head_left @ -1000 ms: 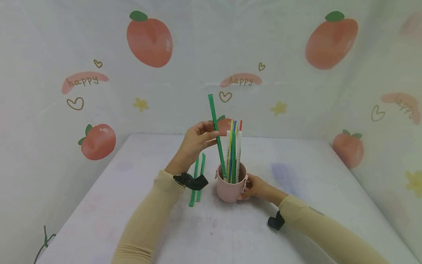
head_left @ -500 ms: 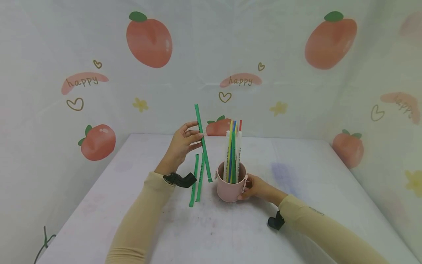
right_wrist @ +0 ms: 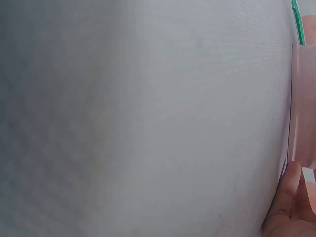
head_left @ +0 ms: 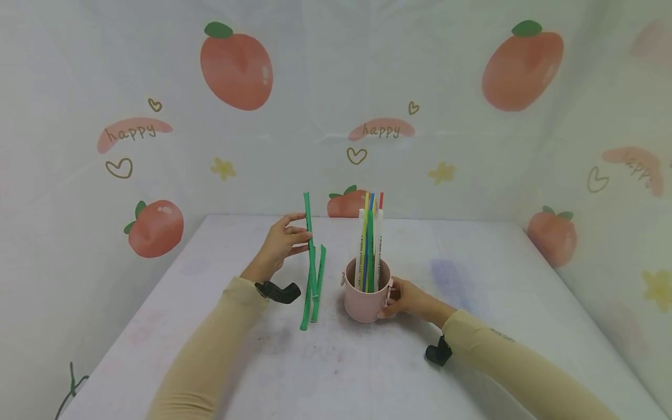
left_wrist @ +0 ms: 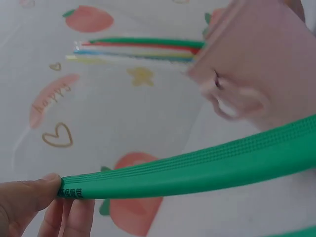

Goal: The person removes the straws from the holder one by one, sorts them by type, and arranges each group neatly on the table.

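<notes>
Your left hand (left_wrist: 29,197) pinches a green straw (left_wrist: 182,174) by its black lettering, and the straw runs from your fingers to the right edge. At upper right you see a pink cup (left_wrist: 266,44) with a blurred ring handle (left_wrist: 217,106); coloured straws (left_wrist: 148,47) stick out of it against a fruit-printed backdrop (left_wrist: 123,113).

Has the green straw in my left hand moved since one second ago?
Yes: in the head view, the held green straw moved left and down. It crossed the low central fruit print; now it sits left of that print.
</notes>
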A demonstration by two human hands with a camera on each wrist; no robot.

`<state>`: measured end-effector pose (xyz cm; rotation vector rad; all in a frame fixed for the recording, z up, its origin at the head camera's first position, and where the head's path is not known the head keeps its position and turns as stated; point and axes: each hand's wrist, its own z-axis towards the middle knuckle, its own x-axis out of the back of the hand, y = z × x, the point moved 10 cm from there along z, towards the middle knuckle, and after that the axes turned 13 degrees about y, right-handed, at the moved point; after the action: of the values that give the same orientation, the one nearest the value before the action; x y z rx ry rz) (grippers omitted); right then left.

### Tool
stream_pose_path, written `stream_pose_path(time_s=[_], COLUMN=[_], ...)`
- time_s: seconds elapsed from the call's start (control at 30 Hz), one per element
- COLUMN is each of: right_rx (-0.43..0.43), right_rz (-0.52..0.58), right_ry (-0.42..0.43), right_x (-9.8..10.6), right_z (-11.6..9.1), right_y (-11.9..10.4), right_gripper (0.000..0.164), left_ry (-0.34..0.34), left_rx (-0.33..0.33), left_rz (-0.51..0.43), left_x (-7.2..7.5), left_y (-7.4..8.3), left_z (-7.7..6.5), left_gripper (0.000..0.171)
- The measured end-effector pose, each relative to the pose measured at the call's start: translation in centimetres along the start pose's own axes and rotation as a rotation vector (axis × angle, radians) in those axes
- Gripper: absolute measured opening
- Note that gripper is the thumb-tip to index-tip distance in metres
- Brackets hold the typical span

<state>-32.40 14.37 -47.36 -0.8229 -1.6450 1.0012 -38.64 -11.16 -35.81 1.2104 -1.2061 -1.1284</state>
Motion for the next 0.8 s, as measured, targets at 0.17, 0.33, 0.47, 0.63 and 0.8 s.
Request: stream_pose_path(time_s=[0.17,0.33,0.47,0.63,0.8], right_rx=[0.019,0.025,0.020,0.012,0.017], right_rz=[0.016,0.026,0.016,0.012,0.023], right_ry=[-0.015,-0.022,-0.015,-0.012,-0.020], right_x=[-0.1,-0.1,-0.1,-0.1,-0.2], right_z=[0.0,0.0,0.0,0.0,0.0], right_y=[0.0,0.0,0.0,0.1,0.0], right_gripper=[0.080,0.081,0.082,0.082,0.082], left_ry=[-0.005,-0.013,0.002,0.008,0.024], left_rx=[0.060,0.107,0.141,0.188,0.197], left_rz=[0.121,0.215,0.252,0.283,0.328], left_x=[0.9,1.6,2.2,2.4,2.5], left_y=[-2.3,-4.4,-6.2,-8.5,-10.0], left_z=[0.8,1.3,1.6,1.9,2.1], left_gripper=[0.059,0.059,0.057,0.056,0.056])
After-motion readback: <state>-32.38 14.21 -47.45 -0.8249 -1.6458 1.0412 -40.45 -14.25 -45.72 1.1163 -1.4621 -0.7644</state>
